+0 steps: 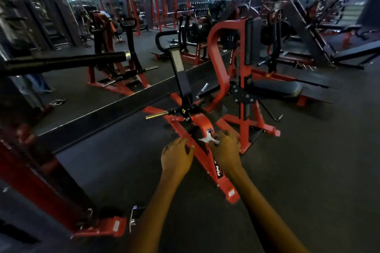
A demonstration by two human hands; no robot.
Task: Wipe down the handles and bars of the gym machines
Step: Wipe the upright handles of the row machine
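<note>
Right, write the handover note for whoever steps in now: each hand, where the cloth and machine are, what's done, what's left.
Right hand: grips a small white cloth, pressed on the red frame bar of the floor machine.
Left hand: fingers curled on the same bar's left edge, bracing.
Done: cannot tell from this view which parts are already wiped.
Left: likely the brass-tipped peg and the black curved handle behind it, then the other machines.
</note>
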